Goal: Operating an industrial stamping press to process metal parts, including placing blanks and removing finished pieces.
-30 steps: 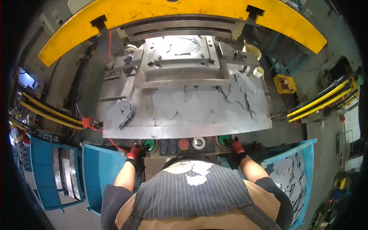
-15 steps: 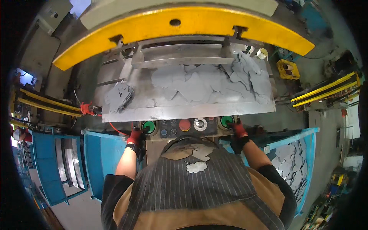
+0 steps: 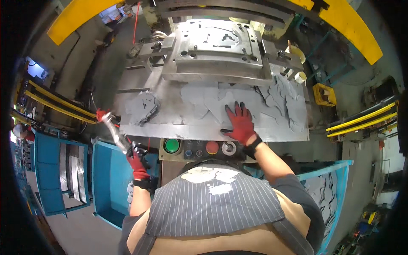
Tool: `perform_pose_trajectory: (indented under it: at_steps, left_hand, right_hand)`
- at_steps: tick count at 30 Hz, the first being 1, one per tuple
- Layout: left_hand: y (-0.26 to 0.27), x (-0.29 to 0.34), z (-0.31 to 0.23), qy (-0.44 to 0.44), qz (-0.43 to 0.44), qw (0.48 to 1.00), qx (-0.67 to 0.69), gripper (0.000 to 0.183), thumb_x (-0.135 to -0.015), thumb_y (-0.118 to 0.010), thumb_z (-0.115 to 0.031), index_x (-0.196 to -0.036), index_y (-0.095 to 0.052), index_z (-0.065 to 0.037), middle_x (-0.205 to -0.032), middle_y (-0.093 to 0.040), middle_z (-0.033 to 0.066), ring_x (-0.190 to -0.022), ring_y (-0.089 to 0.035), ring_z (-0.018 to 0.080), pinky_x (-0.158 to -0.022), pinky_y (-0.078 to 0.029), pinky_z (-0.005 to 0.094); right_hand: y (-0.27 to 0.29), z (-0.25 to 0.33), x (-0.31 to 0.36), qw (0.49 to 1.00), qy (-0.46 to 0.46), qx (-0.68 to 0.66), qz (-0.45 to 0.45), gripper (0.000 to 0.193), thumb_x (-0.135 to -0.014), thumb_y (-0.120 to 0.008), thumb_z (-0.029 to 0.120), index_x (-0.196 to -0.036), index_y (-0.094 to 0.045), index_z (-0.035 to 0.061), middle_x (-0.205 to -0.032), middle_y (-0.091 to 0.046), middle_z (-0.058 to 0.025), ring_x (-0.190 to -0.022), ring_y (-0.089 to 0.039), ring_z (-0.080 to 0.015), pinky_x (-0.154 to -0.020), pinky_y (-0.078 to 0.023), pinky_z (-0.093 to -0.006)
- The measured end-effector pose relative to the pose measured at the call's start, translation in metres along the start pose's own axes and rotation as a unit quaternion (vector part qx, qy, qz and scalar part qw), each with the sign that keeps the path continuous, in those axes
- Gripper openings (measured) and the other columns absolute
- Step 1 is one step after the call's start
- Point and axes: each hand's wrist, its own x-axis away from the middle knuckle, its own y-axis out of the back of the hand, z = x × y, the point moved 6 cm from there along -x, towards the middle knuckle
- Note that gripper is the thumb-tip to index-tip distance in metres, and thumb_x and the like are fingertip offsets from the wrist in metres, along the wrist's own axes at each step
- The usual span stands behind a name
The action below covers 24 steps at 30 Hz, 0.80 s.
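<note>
My left hand (image 3: 138,161), in a red and black glove, is closed around a silvery stick-shaped tool (image 3: 114,134) with a red, cloth-like far end. It is left of the control panel (image 3: 197,149), by the green button (image 3: 171,145). My right hand (image 3: 241,123), gloved the same way, lies with fingers spread over the front of the metal table (image 3: 170,130). Its fingertips reach grey flat sheet pieces (image 3: 204,102). Beyond them sits a steel die (image 3: 216,61), lit from above, with dark cut-out shapes on its top plate.
A stack of grey pieces (image 3: 142,106) lies at the table's left. Blue bins (image 3: 112,178) flank me; the right bin (image 3: 340,187) holds grey pieces. Yellow guard bars (image 3: 59,102) stand left, with others (image 3: 361,117) right. A yellow crate (image 3: 324,94) is at the far right.
Both hands have left the green buttons. My right hand has moved onto the table, and my left now grips the silvery tool. The yellow beam has risen, showing the die.
</note>
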Motion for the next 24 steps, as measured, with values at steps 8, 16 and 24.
perform_pose_trajectory:
  at_steps: [8, 16, 24]
  left_hand:
    - [-0.21, -0.021, -0.068, -0.089, 0.341, 0.936, -0.006, 0.025, -0.087, -0.044, -0.019, -0.106, -0.049, -0.004, -0.089, -0.056, 0.0037, -0.077, -0.053, 0.0126, -0.066, -0.043, 0.0249]
    - [-0.414, -0.02, -0.203, -0.202, 0.48, 0.829, -0.202, 0.033, -0.084, -0.048, -0.025, -0.102, -0.05, 0.002, -0.085, -0.059, 0.0153, -0.075, -0.053, 0.0199, -0.071, -0.041, 0.0302]
    - [-0.434, -0.009, -0.215, -0.31, 0.399, 0.841, -0.19, 0.027, -0.081, -0.052, -0.023, -0.089, -0.053, 0.003, -0.08, -0.058, 0.0193, -0.07, -0.054, 0.0273, -0.066, -0.042, 0.0337]
  right_hand:
    - [-0.016, -0.001, -0.023, 0.995, 0.074, 0.065, 0.01, 0.063, -0.068, -0.061, 0.027, -0.123, -0.036, 0.0113, -0.115, -0.044, -0.0194, -0.103, -0.045, -0.0331, -0.086, -0.035, -0.0433]
    - [0.004, -0.106, 0.042, 0.79, -0.224, -0.489, -0.294, 0.031, -0.075, -0.052, 0.006, -0.106, -0.051, 0.0024, -0.095, -0.058, -0.0105, -0.085, -0.055, -0.0192, -0.073, -0.043, -0.0273]
    - [-0.025, -0.163, 0.191, 0.573, -0.416, -0.626, -0.327, 0.026, -0.079, -0.055, 0.013, -0.103, -0.053, 0.0021, -0.088, -0.054, -0.0013, -0.078, -0.049, -0.0093, -0.07, -0.04, -0.0225]
